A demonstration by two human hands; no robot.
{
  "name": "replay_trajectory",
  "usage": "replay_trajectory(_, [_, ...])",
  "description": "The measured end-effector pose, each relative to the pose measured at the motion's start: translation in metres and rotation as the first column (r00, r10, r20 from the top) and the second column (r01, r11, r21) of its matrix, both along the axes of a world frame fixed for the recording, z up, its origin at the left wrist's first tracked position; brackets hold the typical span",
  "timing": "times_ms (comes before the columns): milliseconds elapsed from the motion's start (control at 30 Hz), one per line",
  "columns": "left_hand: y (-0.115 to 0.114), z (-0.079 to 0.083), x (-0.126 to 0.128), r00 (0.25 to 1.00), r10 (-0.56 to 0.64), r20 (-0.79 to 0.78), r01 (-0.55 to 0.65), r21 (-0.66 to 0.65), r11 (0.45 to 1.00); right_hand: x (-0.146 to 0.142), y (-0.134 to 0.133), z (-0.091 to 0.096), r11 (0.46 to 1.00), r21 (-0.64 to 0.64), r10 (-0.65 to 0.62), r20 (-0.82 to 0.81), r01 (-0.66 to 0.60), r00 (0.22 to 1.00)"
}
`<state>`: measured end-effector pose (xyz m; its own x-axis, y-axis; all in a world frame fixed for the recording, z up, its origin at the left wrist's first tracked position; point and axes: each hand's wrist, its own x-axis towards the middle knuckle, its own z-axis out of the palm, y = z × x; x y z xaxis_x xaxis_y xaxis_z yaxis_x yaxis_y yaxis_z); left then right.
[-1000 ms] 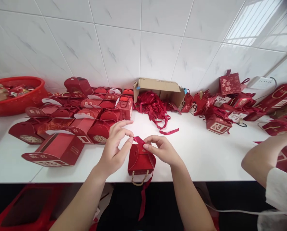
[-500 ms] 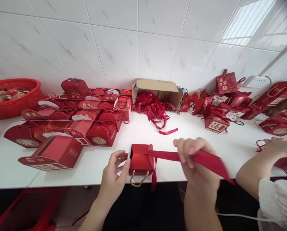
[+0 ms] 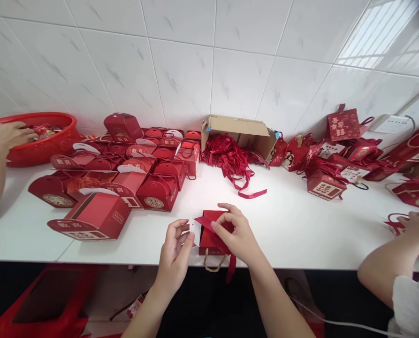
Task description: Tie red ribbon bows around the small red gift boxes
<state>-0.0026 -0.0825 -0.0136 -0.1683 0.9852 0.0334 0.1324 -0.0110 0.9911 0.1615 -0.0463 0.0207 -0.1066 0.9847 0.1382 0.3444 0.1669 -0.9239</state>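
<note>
A small red gift box (image 3: 206, 244) with a twisted rope handle (image 3: 214, 269) stands at the table's front edge. Between thumb and fingers, my left hand (image 3: 174, 249) grips its left flap, which shows a white inner side. My right hand (image 3: 238, 234) is over the box's top and pinches a red ribbon (image 3: 204, 222). The ribbon's pointed end reaches to the white flap. Its other end (image 3: 231, 270) hangs down at the box's right front. My right hand hides part of the box top.
Several red boxes (image 3: 89, 218) stand grouped on the left. Behind, a cardboard box (image 3: 237, 123) spills red ribbons (image 3: 226, 157). Tied boxes (image 3: 325, 185) lie on the right. A co-worker's hand (image 3: 14, 136) is at a red basin (image 3: 50, 150); another person's arm (image 3: 388, 249) is at right.
My right hand has moved left, bringing the ribbon's end across the box top to the left flap. My left hand keeps to the flap. The hand at the basin reaches further into view.
</note>
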Motion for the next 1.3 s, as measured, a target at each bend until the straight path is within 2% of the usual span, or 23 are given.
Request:
replay_trajectory(267, [-0.001,-0.001,0.001,0.998,-0.032,0.051,0.031,0.006,0.999,-0.003,-0.002,0.000,1.000,-0.029,-0.001,0.064,0.003,0.998])
replay_trajectory(400, [0.007,0.002,-0.003,0.997,-0.075,0.026,0.074,0.037,0.997,-0.006,-0.002,0.003,0.999,-0.034,-0.009,0.106,0.013,0.994])
replay_trajectory(533, [0.024,0.012,-0.009,0.986,-0.140,-0.092,0.146,0.069,0.987,-0.006,-0.002,0.005,0.999,-0.031,-0.003,0.129,0.007,0.992])
replay_trajectory(633, [0.034,0.019,-0.010,0.951,-0.211,-0.224,0.239,0.102,0.966,-0.006,-0.003,0.005,1.000,-0.021,0.000,0.127,0.002,0.992])
replay_trajectory(733, [0.040,0.017,-0.010,0.905,-0.205,-0.373,0.271,0.135,0.953,-0.005,-0.003,0.003,1.000,0.006,0.007,0.118,-0.008,0.993])
replay_trajectory(800, [0.043,0.009,-0.017,0.862,-0.166,-0.480,0.248,0.111,0.963,0.000,-0.002,0.001,0.999,0.039,0.001,0.099,-0.005,0.995])
replay_trajectory(867, [0.044,-0.002,-0.032,0.783,-0.113,-0.612,0.168,0.032,0.985,0.008,-0.003,-0.004,0.996,0.081,-0.044,0.068,0.039,0.997])
replay_trajectory(933, [0.042,-0.016,-0.056,0.650,-0.040,-0.759,-0.004,-0.056,0.998,0.021,-0.005,-0.010,0.989,0.108,-0.105,0.032,0.101,0.994])
replay_trajectory(1000, [0.036,-0.029,-0.084,0.525,0.019,-0.851,-0.185,-0.092,0.978,0.034,-0.009,-0.020,0.988,0.096,-0.125,-0.005,0.125,0.992])
replay_trajectory(1067, [0.028,-0.038,-0.108,0.495,0.010,-0.869,-0.237,-0.124,0.964,0.046,-0.016,-0.033,0.995,0.023,-0.095,-0.052,0.096,0.994])
replay_trajectory(1133, [0.021,-0.043,-0.121,0.499,0.082,-0.863,-0.274,-0.068,0.959,0.054,-0.022,-0.046,0.996,-0.083,-0.039,-0.138,0.028,0.990])
replay_trajectory(1200, [0.019,-0.042,-0.118,0.557,0.207,-0.804,-0.281,0.052,0.958,0.056,-0.027,-0.056,0.984,-0.170,0.007,-0.250,-0.051,0.968])
replay_trajectory(1267, [0.023,-0.036,-0.102,0.701,0.261,-0.664,-0.241,0.123,0.963,0.056,-0.028,-0.063,0.972,-0.216,0.018,-0.315,-0.091,0.949])
replay_trajectory(1300, [0.026,-0.032,-0.090,0.792,0.229,-0.567,-0.199,0.114,0.973,0.055,-0.028,-0.065,0.968,-0.234,0.014,-0.327,-0.096,0.945])
